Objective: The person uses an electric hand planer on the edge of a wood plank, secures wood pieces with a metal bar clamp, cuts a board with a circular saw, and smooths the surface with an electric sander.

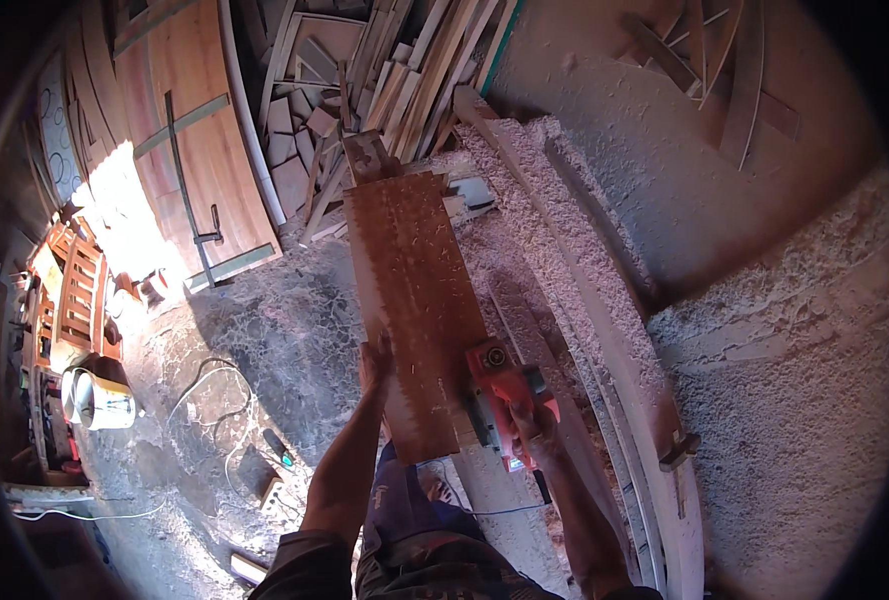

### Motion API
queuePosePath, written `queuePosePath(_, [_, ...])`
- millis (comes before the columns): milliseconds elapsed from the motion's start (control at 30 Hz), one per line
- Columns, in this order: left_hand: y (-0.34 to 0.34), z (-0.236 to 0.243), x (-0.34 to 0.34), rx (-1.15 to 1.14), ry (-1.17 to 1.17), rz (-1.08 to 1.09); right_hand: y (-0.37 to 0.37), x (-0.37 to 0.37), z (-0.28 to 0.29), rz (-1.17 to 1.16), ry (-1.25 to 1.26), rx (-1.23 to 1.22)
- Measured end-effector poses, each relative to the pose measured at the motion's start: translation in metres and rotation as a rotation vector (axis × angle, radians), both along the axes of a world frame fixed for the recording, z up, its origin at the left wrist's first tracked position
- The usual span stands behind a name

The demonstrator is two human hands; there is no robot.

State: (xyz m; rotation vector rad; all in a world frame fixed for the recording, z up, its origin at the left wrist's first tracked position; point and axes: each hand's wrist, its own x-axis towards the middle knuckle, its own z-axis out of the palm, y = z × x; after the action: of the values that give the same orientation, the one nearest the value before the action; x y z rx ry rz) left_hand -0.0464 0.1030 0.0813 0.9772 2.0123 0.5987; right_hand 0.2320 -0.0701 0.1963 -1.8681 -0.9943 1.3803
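A wide reddish-brown wooden board (410, 290) stretches away from me over the bench, with light shavings scattered on its face. My left hand (374, 368) grips the board's left edge near its closer end; the fingers are partly hidden. In my right hand (537, 430) is a red electric hand planer (510, 385), held by its handle. The planer sits at the board's right edge, toward the near end. A thin cord trails from its rear. At the board's far end stands a brown wooden block (367, 157).
Shavings cover long curved planks (605, 310) on the right. A bar clamp (208, 238) spans a wooden panel (180, 130) at the far left. Scrap wood (395, 90) is heaped behind. White buckets (103, 400) and a loose cable (205, 380) lie left.
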Motion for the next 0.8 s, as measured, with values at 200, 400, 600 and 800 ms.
queuePosePath(200, [0.003,0.011,0.002,0.081,0.012,0.033,-0.015,-0.01,0.018,-0.068,0.093,0.063])
queuePosePath(400, [0.007,0.008,-0.005,0.016,0.045,0.006,0.07,0.004,-0.074,0.329,-0.395,0.631])
queuePosePath(600, [0.001,0.001,-0.006,0.095,0.026,0.006,0.301,-0.045,-0.027,0.089,-0.014,0.273])
queuePosePath(800, [0.004,0.013,0.006,0.092,-0.048,-0.003,0.393,-0.064,0.022,-0.011,0.144,0.188])
